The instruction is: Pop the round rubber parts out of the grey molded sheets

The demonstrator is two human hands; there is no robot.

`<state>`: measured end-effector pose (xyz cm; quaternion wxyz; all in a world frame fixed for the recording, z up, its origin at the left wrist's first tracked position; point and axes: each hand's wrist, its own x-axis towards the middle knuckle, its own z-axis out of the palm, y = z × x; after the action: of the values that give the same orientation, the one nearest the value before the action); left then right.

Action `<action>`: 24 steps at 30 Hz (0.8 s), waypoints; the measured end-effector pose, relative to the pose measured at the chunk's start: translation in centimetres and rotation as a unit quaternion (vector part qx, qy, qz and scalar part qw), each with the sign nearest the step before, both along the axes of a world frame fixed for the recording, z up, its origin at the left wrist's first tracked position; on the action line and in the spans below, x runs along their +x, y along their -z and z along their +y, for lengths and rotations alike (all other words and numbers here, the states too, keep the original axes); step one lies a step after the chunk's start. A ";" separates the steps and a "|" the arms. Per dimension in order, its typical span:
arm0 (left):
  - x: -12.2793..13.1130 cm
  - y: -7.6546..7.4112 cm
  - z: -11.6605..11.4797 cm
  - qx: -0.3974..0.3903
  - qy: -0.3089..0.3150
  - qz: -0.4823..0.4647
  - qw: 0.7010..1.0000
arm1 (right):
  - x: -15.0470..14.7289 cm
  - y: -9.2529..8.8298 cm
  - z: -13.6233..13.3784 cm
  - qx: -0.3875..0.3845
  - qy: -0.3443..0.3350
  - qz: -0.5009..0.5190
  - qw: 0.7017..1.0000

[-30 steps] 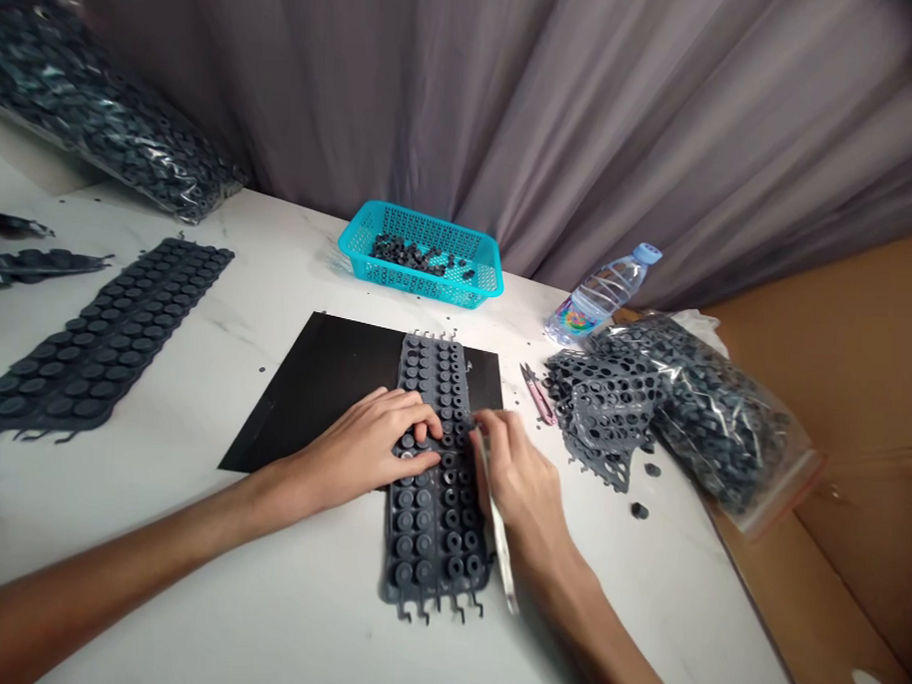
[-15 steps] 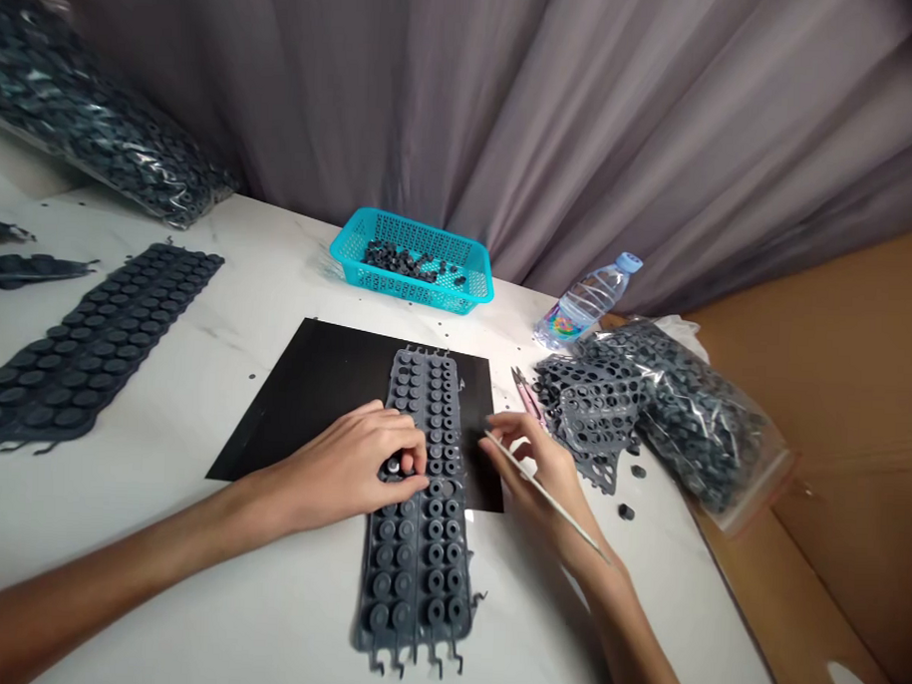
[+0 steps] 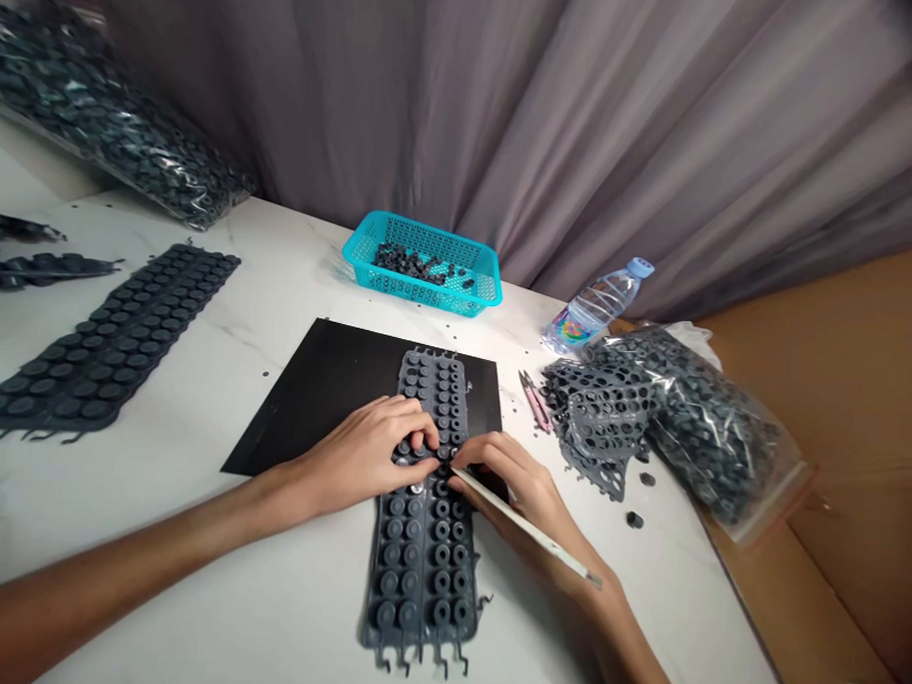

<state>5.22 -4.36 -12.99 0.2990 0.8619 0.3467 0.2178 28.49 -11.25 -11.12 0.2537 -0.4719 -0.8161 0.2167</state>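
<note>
A long dark grey rubber sheet (image 3: pixel 422 520) with rows of round raised studs lies lengthwise before me, its far part on a black mat (image 3: pixel 293 406). My left hand (image 3: pixel 378 441) rests across the middle of the sheet from the left, fingers curled and thumb tip near the forefinger; what they pinch is hidden. My right hand (image 3: pixel 522 489) is closed on a thin white stick-like tool (image 3: pixel 531 532). The tool's tip meets the sheet's right-hand studs beside my left fingertips. Both hands' fingertips nearly touch there.
A turquoise basket (image 3: pixel 428 295) holds small black parts. At right are a water bottle (image 3: pixel 599 305), pink-handled snips (image 3: pixel 536 403), perforated rubber sheets (image 3: pixel 610 422) and a bag of black parts (image 3: pixel 711 441). At left lie another studded sheet (image 3: pixel 116 345) and a large filled bag (image 3: pixel 112 120).
My right hand has moved left to the sheet, bringing the white tool's tip to the studs beside my left hand. My left hand stays on the sheet. The view has shifted slightly.
</note>
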 end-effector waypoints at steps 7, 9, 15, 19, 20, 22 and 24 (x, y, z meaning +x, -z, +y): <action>-0.3 0.3 0.2 -0.017 0.013 -0.024 0.999 | 0.1 0.5 0.2 0.026 0.010 -0.039 0.999; -0.2 0.3 0.2 -0.020 0.014 -0.026 0.999 | 0.0 0.9 0.4 0.057 0.008 -0.058 0.997; -0.1 0.0 0.2 -0.027 0.014 -0.022 0.999 | -0.5 1.8 0.5 0.155 0.015 -0.176 0.972; -0.2 0.1 0.3 -0.025 0.017 -0.026 0.999 | -1.0 1.9 0.2 0.211 0.011 -0.226 0.951; -0.1 0.1 0.3 -0.025 0.016 -0.026 0.999 | -1.1 2.0 0.2 0.216 0.011 -0.232 0.948; -0.1 0.1 0.3 -0.028 0.013 -0.025 0.999 | -1.4 2.2 0.0 0.221 0.013 -0.234 0.947; 0.0 0.2 0.3 -0.032 0.010 -0.022 0.999 | -1.8 2.3 -0.1 0.212 0.025 -0.224 0.951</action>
<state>5.25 -4.09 -13.15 0.3362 0.8503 0.3384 0.2223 26.68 -11.37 -13.43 0.1638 -0.4637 -0.8671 -0.0787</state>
